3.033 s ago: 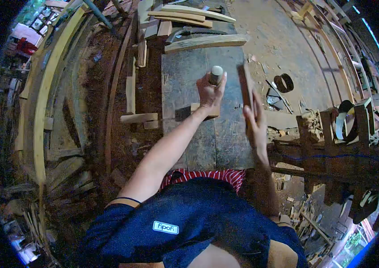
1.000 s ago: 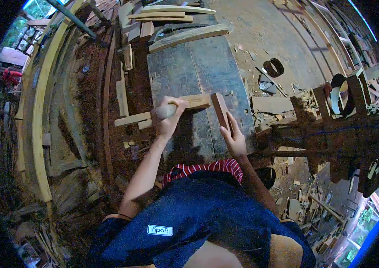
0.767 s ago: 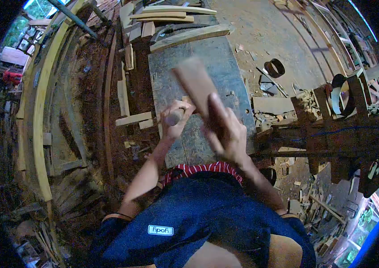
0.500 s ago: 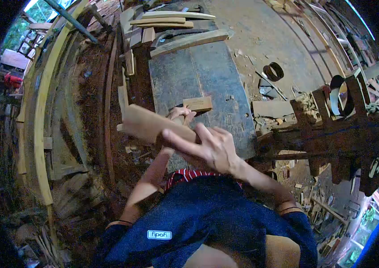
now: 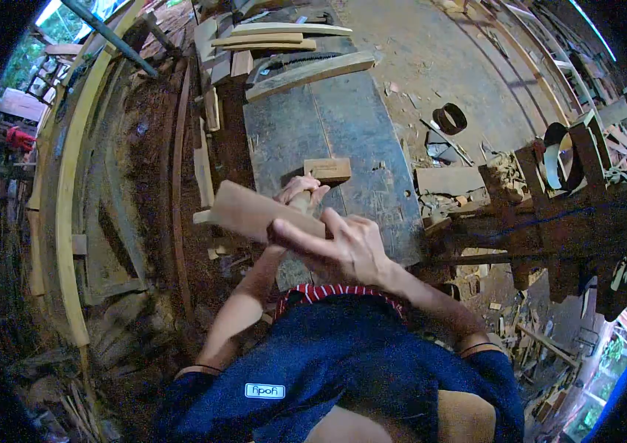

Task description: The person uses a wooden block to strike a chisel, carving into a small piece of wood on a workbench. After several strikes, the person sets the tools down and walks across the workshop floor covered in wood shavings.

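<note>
My right hand (image 5: 357, 247) is closed round one end of a flat, brown, board-like piece (image 5: 258, 212), its index finger stretched along it. What kind of thing this is cannot be made out. The piece slants up to the left, over my left forearm. Beyond it, my left hand (image 5: 297, 188) is closed round a pale piece of wood (image 5: 301, 201), partly hidden by the board-like piece. Just past my left fingers, a small rectangular wooden block (image 5: 328, 170) lies on the dark workbench (image 5: 357, 111).
At the bench's far end lie a curved wooden piece (image 5: 309, 76), pale wooden strips (image 5: 291, 29) and a toothed saw blade (image 5: 302, 57). A dark ring (image 5: 450, 118) rests on the ground to the right. A long yellowish beam (image 5: 70, 177) runs along the left.
The board-like piece in my right hand has shifted slightly right and down and looks less blurred. My left hand keeps its hold on the pale wood near the block.
</note>
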`<action>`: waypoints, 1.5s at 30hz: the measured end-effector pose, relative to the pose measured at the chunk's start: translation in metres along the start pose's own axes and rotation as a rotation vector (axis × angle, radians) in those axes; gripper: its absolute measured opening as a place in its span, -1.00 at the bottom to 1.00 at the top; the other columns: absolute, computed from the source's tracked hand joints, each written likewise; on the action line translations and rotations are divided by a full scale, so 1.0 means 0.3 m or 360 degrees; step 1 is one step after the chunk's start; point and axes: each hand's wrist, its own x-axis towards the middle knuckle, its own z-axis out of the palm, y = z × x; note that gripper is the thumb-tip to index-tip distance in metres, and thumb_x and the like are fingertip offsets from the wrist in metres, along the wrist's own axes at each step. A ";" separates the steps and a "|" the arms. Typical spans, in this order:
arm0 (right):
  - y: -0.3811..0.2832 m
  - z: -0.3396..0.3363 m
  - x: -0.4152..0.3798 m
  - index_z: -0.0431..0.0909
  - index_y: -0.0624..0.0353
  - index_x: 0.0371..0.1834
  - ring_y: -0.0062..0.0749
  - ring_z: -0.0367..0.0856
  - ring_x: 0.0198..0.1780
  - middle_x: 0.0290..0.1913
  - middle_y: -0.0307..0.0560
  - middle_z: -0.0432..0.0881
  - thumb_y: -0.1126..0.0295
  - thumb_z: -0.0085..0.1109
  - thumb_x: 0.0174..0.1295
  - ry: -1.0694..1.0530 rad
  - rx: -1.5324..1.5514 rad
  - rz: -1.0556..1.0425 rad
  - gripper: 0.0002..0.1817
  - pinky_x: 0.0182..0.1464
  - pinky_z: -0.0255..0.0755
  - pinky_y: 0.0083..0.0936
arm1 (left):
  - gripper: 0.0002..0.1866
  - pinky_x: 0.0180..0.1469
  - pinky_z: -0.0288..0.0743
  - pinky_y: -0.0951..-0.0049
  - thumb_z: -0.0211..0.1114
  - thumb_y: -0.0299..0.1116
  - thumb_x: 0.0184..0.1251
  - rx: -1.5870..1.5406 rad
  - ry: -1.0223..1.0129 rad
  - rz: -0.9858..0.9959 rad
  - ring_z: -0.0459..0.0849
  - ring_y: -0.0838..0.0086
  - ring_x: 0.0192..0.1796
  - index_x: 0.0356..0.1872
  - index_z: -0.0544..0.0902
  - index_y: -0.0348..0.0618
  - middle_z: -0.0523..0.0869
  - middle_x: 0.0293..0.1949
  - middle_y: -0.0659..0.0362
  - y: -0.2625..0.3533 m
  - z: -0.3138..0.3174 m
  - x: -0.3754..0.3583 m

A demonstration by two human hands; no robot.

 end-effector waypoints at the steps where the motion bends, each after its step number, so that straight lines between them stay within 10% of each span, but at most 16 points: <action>1: -0.014 -0.038 0.002 0.31 -0.64 0.49 -0.27 0.51 -0.59 -0.42 -0.12 0.37 0.13 0.31 0.20 0.0070 0.0110 -0.0094 -0.26 -0.57 0.48 -0.32 | -0.73 -0.04 0.59 0.35 0.55 -0.62 0.07 -0.0002 0.0000 -0.0015 0.68 0.37 -0.20 -0.32 0.59 -0.17 0.65 -0.33 0.15 -0.006 0.001 -0.013; 8: 0.014 0.013 -0.019 0.27 -0.30 0.56 -0.07 0.65 -0.39 -0.23 0.08 0.51 0.21 0.38 0.16 0.0050 0.0497 0.0379 -0.17 -0.32 0.60 -0.17 | -0.78 -0.07 0.60 0.31 0.55 -0.39 0.16 -0.0074 -0.0238 -0.0372 0.73 0.30 -0.21 -0.26 0.65 -0.14 0.74 -0.30 0.12 -0.096 -0.046 -0.022; 10: 0.046 0.035 -0.040 0.23 0.02 0.57 0.04 0.71 0.06 0.17 0.23 0.58 0.28 0.32 0.26 0.0237 0.0811 0.0666 -0.21 0.09 0.58 -0.28 | -0.77 -0.05 0.59 0.33 0.52 -0.31 0.24 -0.0225 -0.0122 -0.0753 0.72 0.36 -0.20 -0.24 0.67 -0.17 0.75 -0.31 0.14 -0.057 -0.066 0.012; 13: 0.138 0.113 -0.100 0.18 -0.04 0.59 -0.06 0.63 0.25 0.37 0.23 0.50 0.24 0.23 0.38 0.0495 0.0922 0.1093 -0.27 0.24 0.48 -0.32 | -0.76 -0.12 0.53 0.49 0.47 -0.24 0.35 -0.0512 0.0239 -0.1018 0.64 0.60 -0.22 -0.26 0.67 -0.20 0.72 -0.35 0.25 0.071 -0.060 0.171; 18: 0.225 0.218 -0.309 0.18 -0.15 0.60 -0.10 0.67 0.21 0.32 0.18 0.57 0.19 0.20 0.42 0.0567 0.0975 0.1590 -0.30 0.19 0.51 -0.31 | -0.73 -0.17 0.45 0.56 0.45 -0.20 0.38 -0.0168 -0.0100 -0.0924 0.58 0.68 -0.23 -0.31 0.64 -0.18 0.70 -0.31 0.31 0.065 -0.068 0.252; 34: 0.229 0.177 -0.185 0.18 -0.11 0.59 0.12 0.67 0.16 0.23 0.23 0.62 0.14 0.23 0.38 0.0439 0.0915 0.1314 -0.27 0.15 0.54 -0.18 | -0.80 -0.22 0.50 0.53 0.48 -0.32 0.34 0.0046 -0.0209 -0.0894 0.64 0.65 -0.29 -0.36 0.67 -0.21 0.73 -0.38 0.28 0.093 -0.042 0.223; 39: 0.200 0.044 -0.025 0.19 0.17 0.57 -0.17 0.43 0.45 0.46 0.18 0.42 0.33 0.22 0.39 0.0432 0.1111 0.1053 -0.29 0.43 0.27 -0.33 | -0.79 -0.24 0.51 0.53 0.47 -0.30 0.35 0.0042 -0.0089 -0.0931 0.65 0.65 -0.29 -0.36 0.67 -0.20 0.73 -0.40 0.26 0.076 -0.027 0.183; 41: 0.206 0.056 -0.027 0.20 0.17 0.57 -0.18 0.42 0.46 0.46 0.18 0.41 0.33 0.22 0.39 0.0431 0.1079 0.1016 -0.29 0.44 0.27 -0.33 | -0.80 -0.26 0.53 0.48 0.46 -0.31 0.36 -0.0713 0.0217 -0.0931 0.67 0.63 -0.30 -0.32 0.67 -0.22 0.73 -0.41 0.23 0.091 0.010 0.185; 43: 0.210 0.070 -0.026 0.21 0.17 0.57 -0.18 0.40 0.47 0.47 0.18 0.41 0.32 0.22 0.38 0.0422 0.1051 0.0981 -0.30 0.45 0.26 -0.33 | -0.82 -0.24 0.54 0.46 0.44 -0.34 0.37 -0.0259 -0.0033 -0.0923 0.67 0.61 -0.30 -0.28 0.66 -0.23 0.73 -0.40 0.22 0.062 -0.023 0.190; 45: 0.209 0.084 -0.021 0.26 -0.10 0.57 0.04 0.70 0.09 0.23 0.10 0.61 0.24 0.32 0.28 0.0551 0.0775 0.0918 -0.24 0.09 0.59 -0.23 | -0.84 -0.22 0.55 0.44 0.42 -0.36 0.38 0.0192 -0.0288 -0.0908 0.68 0.58 -0.30 -0.25 0.66 -0.24 0.73 -0.39 0.21 0.056 -0.035 0.189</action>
